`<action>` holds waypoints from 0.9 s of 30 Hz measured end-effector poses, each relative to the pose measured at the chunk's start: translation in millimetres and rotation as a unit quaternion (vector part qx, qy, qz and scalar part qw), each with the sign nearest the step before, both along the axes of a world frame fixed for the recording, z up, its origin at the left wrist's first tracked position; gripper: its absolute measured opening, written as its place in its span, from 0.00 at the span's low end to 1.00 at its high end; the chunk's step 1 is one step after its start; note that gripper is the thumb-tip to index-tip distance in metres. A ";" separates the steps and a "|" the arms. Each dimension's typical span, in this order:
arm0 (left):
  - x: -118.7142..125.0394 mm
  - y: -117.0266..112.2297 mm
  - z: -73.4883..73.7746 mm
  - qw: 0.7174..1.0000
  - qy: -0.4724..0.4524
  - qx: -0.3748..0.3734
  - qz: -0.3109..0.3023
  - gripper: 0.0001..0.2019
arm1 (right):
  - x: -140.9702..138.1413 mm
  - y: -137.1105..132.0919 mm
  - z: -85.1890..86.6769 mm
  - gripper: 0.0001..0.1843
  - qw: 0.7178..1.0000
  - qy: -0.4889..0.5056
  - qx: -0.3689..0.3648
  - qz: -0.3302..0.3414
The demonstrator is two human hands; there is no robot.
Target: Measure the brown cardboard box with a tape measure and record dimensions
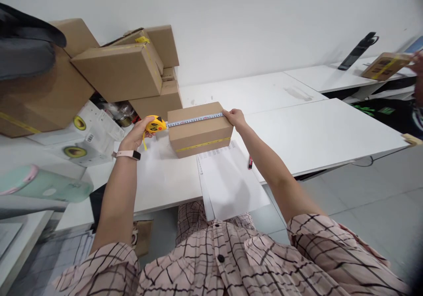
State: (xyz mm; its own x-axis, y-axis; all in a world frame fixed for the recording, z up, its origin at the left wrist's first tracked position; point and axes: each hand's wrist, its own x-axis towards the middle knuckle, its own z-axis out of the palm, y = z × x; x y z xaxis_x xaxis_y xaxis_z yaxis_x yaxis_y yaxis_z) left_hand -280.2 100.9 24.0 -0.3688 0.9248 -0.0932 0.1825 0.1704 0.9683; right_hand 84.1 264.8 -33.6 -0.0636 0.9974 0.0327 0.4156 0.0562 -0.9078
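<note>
Checked sleeves (330, 252), then my left hand (137, 133) gripping yellow tape measure (156, 124), right hand (234, 117) pinching its blade (194, 120) across mid-frame brown box (200, 135).

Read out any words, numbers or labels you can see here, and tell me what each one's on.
On the tape measure over the cardboard box: numbers, too small to read.
On the paper sheet: printed rows, too blurred to read.
On the white bags: round emblems, no legible words.
Nothing quotable.
</note>
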 end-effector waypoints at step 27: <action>166.8 -119.4 -33.3 0.931 -0.224 -0.058 -0.281 0.29 | -24.9 5.1 57.0 0.16 0.967 0.055 0.144 0.205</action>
